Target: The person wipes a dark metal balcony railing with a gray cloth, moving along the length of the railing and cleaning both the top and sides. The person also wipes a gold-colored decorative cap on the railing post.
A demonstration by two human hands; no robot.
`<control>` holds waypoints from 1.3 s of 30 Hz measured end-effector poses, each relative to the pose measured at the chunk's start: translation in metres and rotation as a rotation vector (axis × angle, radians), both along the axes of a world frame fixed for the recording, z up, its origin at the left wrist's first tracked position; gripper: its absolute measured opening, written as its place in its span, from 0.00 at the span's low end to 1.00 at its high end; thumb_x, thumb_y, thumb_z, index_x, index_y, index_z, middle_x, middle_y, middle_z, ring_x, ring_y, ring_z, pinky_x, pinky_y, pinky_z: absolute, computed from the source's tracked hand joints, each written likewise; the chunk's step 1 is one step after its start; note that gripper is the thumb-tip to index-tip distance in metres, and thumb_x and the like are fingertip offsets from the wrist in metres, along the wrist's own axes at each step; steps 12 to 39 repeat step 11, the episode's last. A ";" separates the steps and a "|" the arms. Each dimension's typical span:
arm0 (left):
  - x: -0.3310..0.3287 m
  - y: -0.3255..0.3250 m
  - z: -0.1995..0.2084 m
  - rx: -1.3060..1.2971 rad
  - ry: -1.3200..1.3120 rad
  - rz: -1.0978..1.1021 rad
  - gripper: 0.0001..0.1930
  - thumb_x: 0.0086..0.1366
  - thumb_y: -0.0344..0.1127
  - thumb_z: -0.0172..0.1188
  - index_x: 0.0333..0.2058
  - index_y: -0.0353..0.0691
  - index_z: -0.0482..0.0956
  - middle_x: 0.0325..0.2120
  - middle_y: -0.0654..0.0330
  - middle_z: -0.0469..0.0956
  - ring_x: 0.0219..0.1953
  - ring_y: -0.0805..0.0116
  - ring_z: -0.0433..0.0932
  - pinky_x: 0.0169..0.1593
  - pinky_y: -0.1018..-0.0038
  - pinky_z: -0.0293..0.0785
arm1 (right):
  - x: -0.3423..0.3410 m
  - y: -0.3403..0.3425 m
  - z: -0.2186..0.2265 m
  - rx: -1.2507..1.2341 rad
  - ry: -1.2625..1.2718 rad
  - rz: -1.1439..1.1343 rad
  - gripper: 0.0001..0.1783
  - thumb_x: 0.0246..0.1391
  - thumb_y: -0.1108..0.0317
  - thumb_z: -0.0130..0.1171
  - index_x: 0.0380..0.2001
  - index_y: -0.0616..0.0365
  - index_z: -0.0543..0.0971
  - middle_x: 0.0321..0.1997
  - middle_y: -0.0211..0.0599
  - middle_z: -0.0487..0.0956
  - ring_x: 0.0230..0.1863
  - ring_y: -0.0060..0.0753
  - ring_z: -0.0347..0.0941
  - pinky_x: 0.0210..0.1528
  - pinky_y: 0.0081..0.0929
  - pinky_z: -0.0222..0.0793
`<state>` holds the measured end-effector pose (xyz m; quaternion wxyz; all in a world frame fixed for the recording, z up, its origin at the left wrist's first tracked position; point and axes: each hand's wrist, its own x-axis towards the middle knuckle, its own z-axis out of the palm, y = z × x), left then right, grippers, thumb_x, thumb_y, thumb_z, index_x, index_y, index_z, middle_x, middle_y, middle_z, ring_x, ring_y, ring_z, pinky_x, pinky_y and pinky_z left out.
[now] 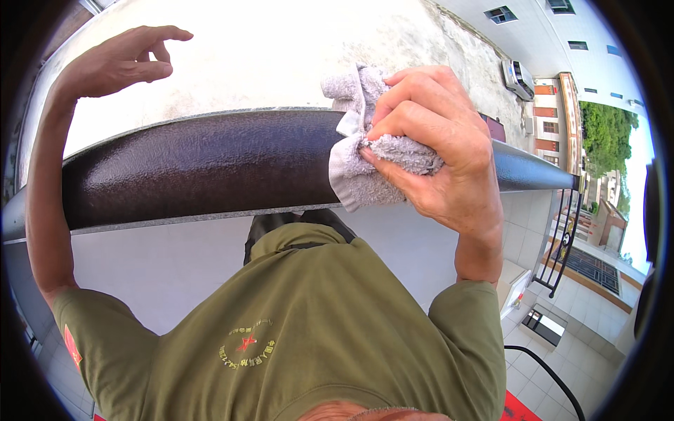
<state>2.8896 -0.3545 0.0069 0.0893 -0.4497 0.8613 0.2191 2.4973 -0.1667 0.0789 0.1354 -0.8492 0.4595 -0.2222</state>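
Note:
My right hand (449, 144) grips a bunched light grey-purple terry cloth (351, 172), fingers curled over it and thumb pressed beneath. The cloth lies against the top of a dark brown, glossy rounded ledge (210, 165) that runs across in front of me. Parts of the cloth are hidden inside my grasp. Over on the left, my left hand (123, 59) is raised past the far side of the ledge with nothing in it. Its index finger stretches out to the right, the thumb is apart, and the other fingers are partly bent.
Beyond the ledge lies a pale concrete yard far below, with a parked white vehicle (518, 79) and buildings. To the right stands a black metal railing (565, 238). A black cable (554, 379) curves over the tiled floor (590, 365) at lower right.

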 end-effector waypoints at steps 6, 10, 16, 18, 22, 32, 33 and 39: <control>0.007 -0.001 -0.009 -0.088 -0.007 -0.009 0.31 0.76 0.56 0.61 0.73 0.55 0.70 0.45 0.56 0.82 0.40 0.67 0.79 0.46 0.66 0.83 | -0.040 -0.002 0.002 0.046 0.040 0.013 0.15 0.34 0.79 0.77 0.29 0.60 0.83 0.37 0.35 0.81 0.51 0.46 0.77 0.63 0.49 0.72; 0.010 -0.008 -0.009 -0.007 -0.065 -0.026 0.34 0.75 0.59 0.61 0.74 0.55 0.68 0.45 0.55 0.82 0.44 0.65 0.78 0.50 0.62 0.83 | -0.009 -0.007 -0.002 0.033 0.015 0.016 0.17 0.33 0.76 0.79 0.30 0.59 0.83 0.39 0.36 0.81 0.52 0.47 0.77 0.63 0.48 0.72; 0.010 -0.007 -0.008 -0.001 -0.093 -0.011 0.35 0.75 0.60 0.61 0.74 0.55 0.68 0.46 0.55 0.82 0.45 0.64 0.78 0.51 0.61 0.82 | -0.003 -0.008 -0.003 0.027 0.010 0.013 0.17 0.33 0.76 0.80 0.30 0.58 0.83 0.40 0.36 0.82 0.53 0.47 0.77 0.64 0.48 0.72; 0.010 -0.007 -0.008 -0.001 -0.093 -0.011 0.35 0.75 0.60 0.61 0.74 0.55 0.68 0.46 0.55 0.82 0.45 0.64 0.78 0.51 0.61 0.82 | -0.003 -0.008 -0.003 0.027 0.010 0.013 0.17 0.33 0.76 0.80 0.30 0.58 0.83 0.40 0.36 0.82 0.53 0.47 0.77 0.64 0.48 0.72; 0.010 -0.007 -0.008 -0.001 -0.093 -0.011 0.35 0.75 0.60 0.61 0.74 0.55 0.68 0.46 0.55 0.82 0.45 0.64 0.78 0.51 0.61 0.82 | -0.003 -0.008 -0.003 0.027 0.010 0.013 0.17 0.33 0.76 0.80 0.30 0.58 0.83 0.40 0.36 0.82 0.53 0.47 0.77 0.64 0.48 0.72; 0.010 -0.007 -0.008 -0.001 -0.093 -0.011 0.35 0.75 0.60 0.61 0.74 0.55 0.68 0.46 0.55 0.82 0.45 0.64 0.78 0.51 0.61 0.82 | -0.003 -0.008 -0.003 0.027 0.010 0.013 0.17 0.33 0.76 0.80 0.30 0.58 0.83 0.40 0.36 0.82 0.53 0.47 0.77 0.64 0.48 0.72; 0.010 -0.007 -0.008 -0.001 -0.093 -0.011 0.35 0.75 0.60 0.61 0.74 0.55 0.68 0.46 0.55 0.82 0.45 0.64 0.78 0.51 0.61 0.82 | -0.003 -0.008 -0.003 0.027 0.010 0.013 0.17 0.33 0.76 0.80 0.30 0.58 0.83 0.40 0.36 0.82 0.53 0.47 0.77 0.64 0.48 0.72; 0.010 -0.007 -0.008 -0.001 -0.093 -0.011 0.35 0.75 0.60 0.61 0.74 0.55 0.68 0.46 0.55 0.82 0.45 0.64 0.78 0.51 0.61 0.82 | -0.003 -0.008 -0.003 0.027 0.010 0.013 0.17 0.33 0.76 0.80 0.30 0.58 0.83 0.40 0.36 0.82 0.53 0.47 0.77 0.64 0.48 0.72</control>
